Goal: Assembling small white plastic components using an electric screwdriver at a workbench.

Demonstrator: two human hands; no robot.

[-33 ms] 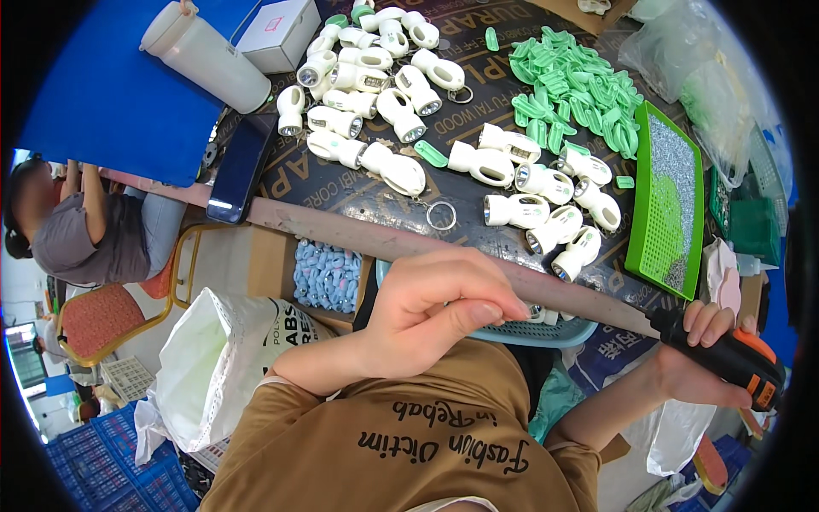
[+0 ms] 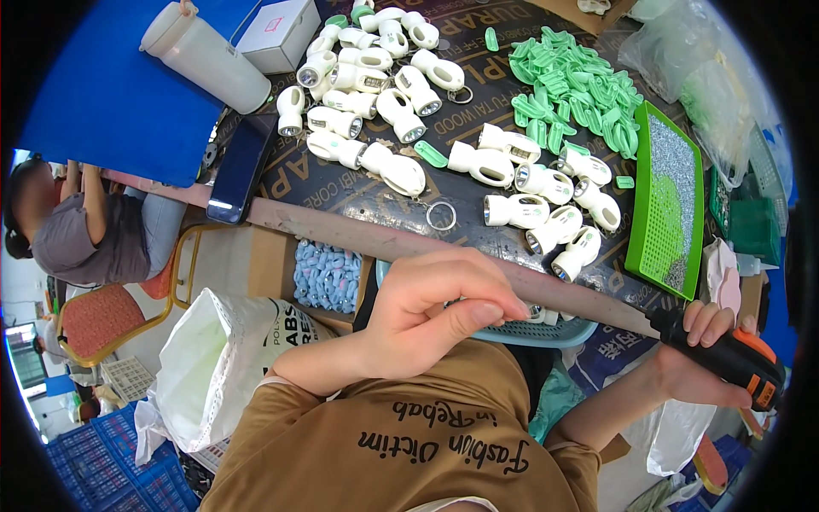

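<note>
My right hand (image 2: 704, 358) is wrapped round a black and orange electric screwdriver (image 2: 732, 363) beyond the table's right front corner. Over the front edge, in front of my chest, my left hand (image 2: 439, 307) is curled with thumb and forefinger close together; what it holds, if anything, is hidden. Small white flashlights (image 2: 488, 164) lie on the dark table in two groups, one at the far left and one nearer the right. A flashlight with a key ring (image 2: 441, 216) lies just past my left hand. Green oval plastic pieces (image 2: 576, 81) form a heap at the back right.
A green tray (image 2: 641, 247) of small metal parts stands at the table's right. To the left are a phone (image 2: 241, 171), a white tumbler (image 2: 205, 60) and a white box (image 2: 277, 34). A blue basket (image 2: 546, 334) sits below the edge. Another person (image 2: 94, 222) sits at the far left.
</note>
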